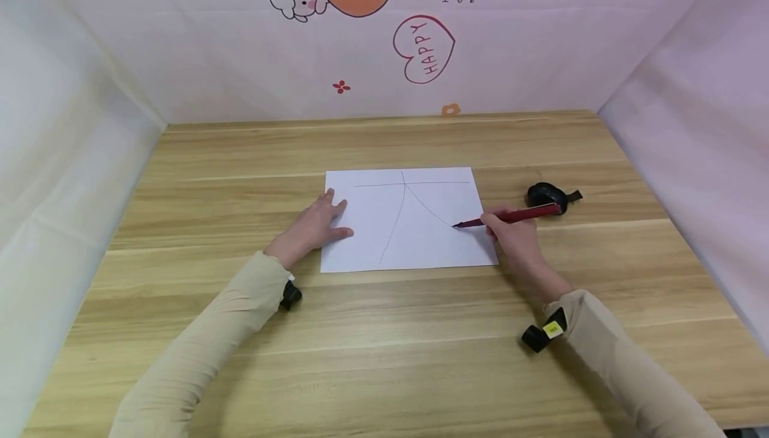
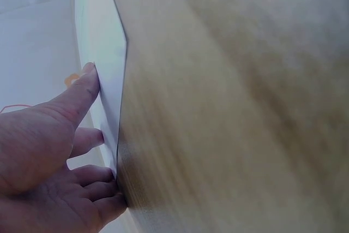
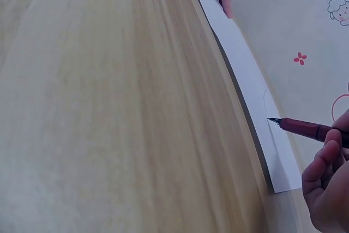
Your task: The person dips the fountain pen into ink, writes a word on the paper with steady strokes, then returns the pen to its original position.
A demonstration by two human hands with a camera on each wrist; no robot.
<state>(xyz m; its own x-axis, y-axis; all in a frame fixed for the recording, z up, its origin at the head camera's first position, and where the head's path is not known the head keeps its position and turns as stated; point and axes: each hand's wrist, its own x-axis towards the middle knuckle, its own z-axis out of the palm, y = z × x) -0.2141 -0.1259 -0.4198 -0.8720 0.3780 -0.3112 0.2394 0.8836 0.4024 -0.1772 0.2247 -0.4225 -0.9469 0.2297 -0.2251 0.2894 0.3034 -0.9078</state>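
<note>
A white sheet of paper (image 1: 420,244) lies on the wooden table, bearing thin dark lines: one across near the top, a short upright stroke, and two curves that spread downward. My right hand (image 1: 513,238) pinches a dark red fountain pen (image 1: 529,213), its nib at the lower end of the right-hand curve. The right wrist view shows the pen (image 3: 302,128) with its nib against the paper (image 3: 248,75). On the sheet's left edge rests my left hand (image 1: 312,228), fingers and thumb spread. In the left wrist view the left hand (image 2: 54,145) touches the paper's edge.
A black rounded object with a short tab (image 1: 547,196) lies right of the paper, just beyond the pen. White curtains enclose the wooden table (image 1: 384,351) at the back and sides; the back one carries printed drawings. Each wrist wears a small black camera.
</note>
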